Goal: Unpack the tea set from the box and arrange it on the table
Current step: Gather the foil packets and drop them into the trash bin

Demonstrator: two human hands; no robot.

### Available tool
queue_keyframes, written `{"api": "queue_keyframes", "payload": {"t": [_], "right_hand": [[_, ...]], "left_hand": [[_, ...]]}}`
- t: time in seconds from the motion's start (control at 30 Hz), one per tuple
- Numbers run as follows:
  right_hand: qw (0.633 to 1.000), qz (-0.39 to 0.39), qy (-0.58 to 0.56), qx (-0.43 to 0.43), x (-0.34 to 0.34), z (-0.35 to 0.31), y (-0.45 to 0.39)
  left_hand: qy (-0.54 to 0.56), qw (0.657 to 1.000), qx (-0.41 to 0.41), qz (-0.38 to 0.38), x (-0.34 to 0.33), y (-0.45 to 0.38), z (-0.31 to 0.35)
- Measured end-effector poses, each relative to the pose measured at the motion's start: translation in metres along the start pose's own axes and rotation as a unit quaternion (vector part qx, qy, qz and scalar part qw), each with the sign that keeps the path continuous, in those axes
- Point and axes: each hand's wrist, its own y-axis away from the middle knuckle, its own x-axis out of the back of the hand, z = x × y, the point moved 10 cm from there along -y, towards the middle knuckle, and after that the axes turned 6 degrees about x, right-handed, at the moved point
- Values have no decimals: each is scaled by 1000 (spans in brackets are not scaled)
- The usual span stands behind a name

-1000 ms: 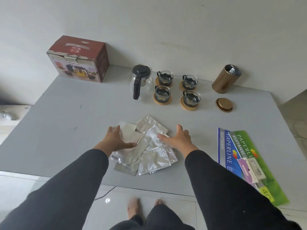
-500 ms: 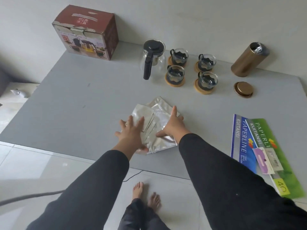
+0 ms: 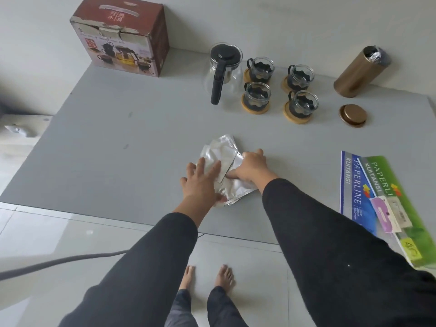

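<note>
Teapot (image 3: 224, 67) and four cups (image 3: 279, 88) out of box (image 3: 122, 36), set on surface (image 3: 118, 138). Left hand (image 3: 203, 182) flat, fingers spread, on foil packets (image 3: 221, 152); right hand (image 3: 250, 168) curled, pinching them. Remaining, likely: packets into tin (image 3: 361, 72).

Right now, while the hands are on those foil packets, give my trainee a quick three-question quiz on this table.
1. How many glass cups stand beside the teapot?
2. True or false: the lid is on the gold tin.
3. What do the left hand and right hand press on: A) foil packets, B) receipt books, C) the box?

Key: 1. Four. 2. False; it lies on the table in front of the tin. 3. A.
</note>
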Motion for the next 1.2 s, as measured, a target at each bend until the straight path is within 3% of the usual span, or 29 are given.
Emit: {"api": "queue_keyframes", "payload": {"t": [0.23,0.43,0.83,1.0,1.2], "right_hand": [[988,56,-136,-48,-9,-4,13],[970,59,-216,-99,-14,5,28],[887,22,-435,-155,-49,5,31],[860,43,-478,-173,-54,9,39],[864,84,-458,-192,-48,23,32]], "left_hand": [[26,999,-36,7,-4,1,-5],[46,995,-88,1,-10,4,-13],[67,986,-152,-3,-11,6,-18],[147,974,-172,-1,5,3,-18],[155,974,-163,-7,25,-32,-1]]}}
